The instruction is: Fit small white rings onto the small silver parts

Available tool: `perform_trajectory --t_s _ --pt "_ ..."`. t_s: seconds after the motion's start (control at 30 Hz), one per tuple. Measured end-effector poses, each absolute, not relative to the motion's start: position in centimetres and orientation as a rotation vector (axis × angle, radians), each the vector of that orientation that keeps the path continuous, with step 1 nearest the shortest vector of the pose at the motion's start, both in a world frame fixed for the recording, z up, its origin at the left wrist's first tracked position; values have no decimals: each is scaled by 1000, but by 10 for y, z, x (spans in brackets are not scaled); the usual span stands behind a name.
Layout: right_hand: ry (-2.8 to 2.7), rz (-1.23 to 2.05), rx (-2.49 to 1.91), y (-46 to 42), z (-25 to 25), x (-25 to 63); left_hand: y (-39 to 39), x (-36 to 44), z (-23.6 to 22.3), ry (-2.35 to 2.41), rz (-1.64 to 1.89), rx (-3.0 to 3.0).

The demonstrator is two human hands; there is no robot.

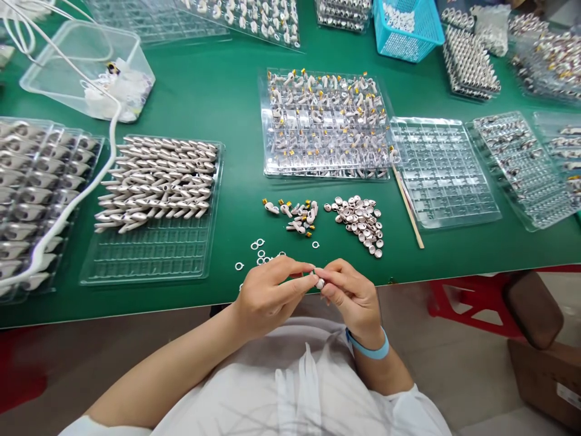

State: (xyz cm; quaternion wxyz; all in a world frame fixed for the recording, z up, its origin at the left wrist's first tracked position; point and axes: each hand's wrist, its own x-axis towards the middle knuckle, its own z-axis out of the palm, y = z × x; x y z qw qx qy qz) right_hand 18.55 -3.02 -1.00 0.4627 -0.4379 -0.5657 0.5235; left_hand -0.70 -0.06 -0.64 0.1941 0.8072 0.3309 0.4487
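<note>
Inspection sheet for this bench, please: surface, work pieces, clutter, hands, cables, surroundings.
Surface: green tabletop, bare between the trays.
Work pieces: loose white rings, yellow-tipped parts and a pile of small round caps; trays around them, several filled.
Clutter: thin stick by an empty clear tray; clear bin holding crumpled plastic.
Hands: left hand and right hand meet at a small pale part.
Cables: thick white cable crosses the left trays.
Surroundings: red stool, cardboard box.

Both the left hand (275, 293) and the right hand (354, 297) pinch a small whitish part (320, 283) at the green tabletop's (240, 200) near edge.
</note>
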Motion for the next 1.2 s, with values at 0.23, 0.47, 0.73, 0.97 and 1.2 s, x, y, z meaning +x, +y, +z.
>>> perform_trajectory --t_s 0.23,0.47,0.73,0.97,1.2 --pt "-1432 1268 -1118 -31 -11 186 -1 -3 -7 897 1274 2175" --pt "-1351 1315 -1097 -31 -12 184 0 -3 -2 873 1203 2056" --pt "-1343 1315 -992 -30 -13 182 -1 -2 3 884 1222 1947" --pt "-1427 1227 -1045 -33 -14 182 3 -9 -2 849 1227 2158" --pt "-1441 1201 -1122 -35 -12 179 6 -12 -2 834 1233 2281"
